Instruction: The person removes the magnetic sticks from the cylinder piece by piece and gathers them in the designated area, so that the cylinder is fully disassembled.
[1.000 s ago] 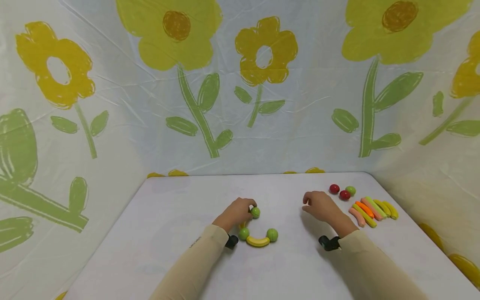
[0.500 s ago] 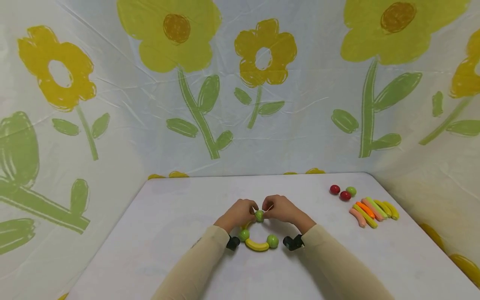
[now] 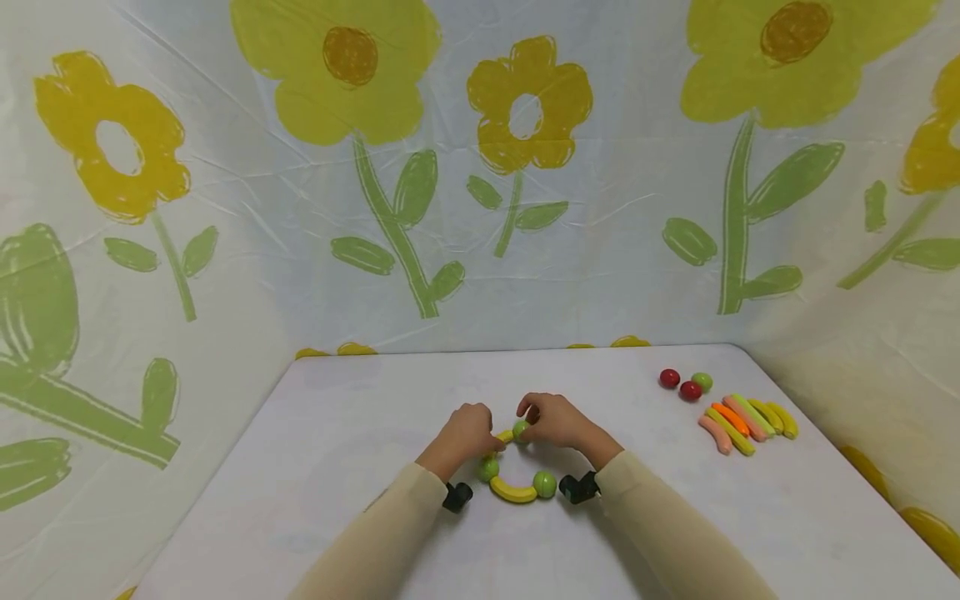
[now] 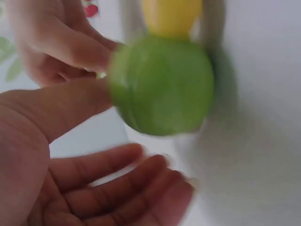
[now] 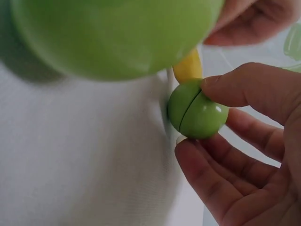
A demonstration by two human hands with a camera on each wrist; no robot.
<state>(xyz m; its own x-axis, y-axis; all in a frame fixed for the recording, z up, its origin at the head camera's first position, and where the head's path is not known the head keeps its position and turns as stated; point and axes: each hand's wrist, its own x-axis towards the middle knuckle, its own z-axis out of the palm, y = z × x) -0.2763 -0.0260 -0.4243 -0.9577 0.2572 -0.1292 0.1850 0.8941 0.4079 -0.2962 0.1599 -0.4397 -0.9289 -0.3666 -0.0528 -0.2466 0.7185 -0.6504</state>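
Observation:
With thumb and fingertips my right hand [image 3: 557,419] pinches a round green toy fruit [image 5: 197,108] that has a cut line round it. A yellow toy banana [image 3: 505,437] runs from this fruit toward my left hand [image 3: 467,431]. In the left wrist view my left hand's fingers [image 4: 113,174] are spread apart and hold nothing, its thumb beside a second green toy fruit [image 4: 162,84]. Another toy banana [image 3: 513,490] curves along the near side, between that second fruit and a third green one [image 3: 545,483]. Together these pieces form part of a ring on the table.
At the table's [image 3: 360,517] right side lie red toy fruits [image 3: 691,391] and a green one [image 3: 702,382]. Close by is a row of pink, orange, green and yellow pieces [image 3: 742,419]. A flower-print cloth [image 3: 600,275] hangs behind the table.
My right hand has come in from the right and taken hold of the far green fruit. My left hand has let go of that fruit and drawn back to the left.

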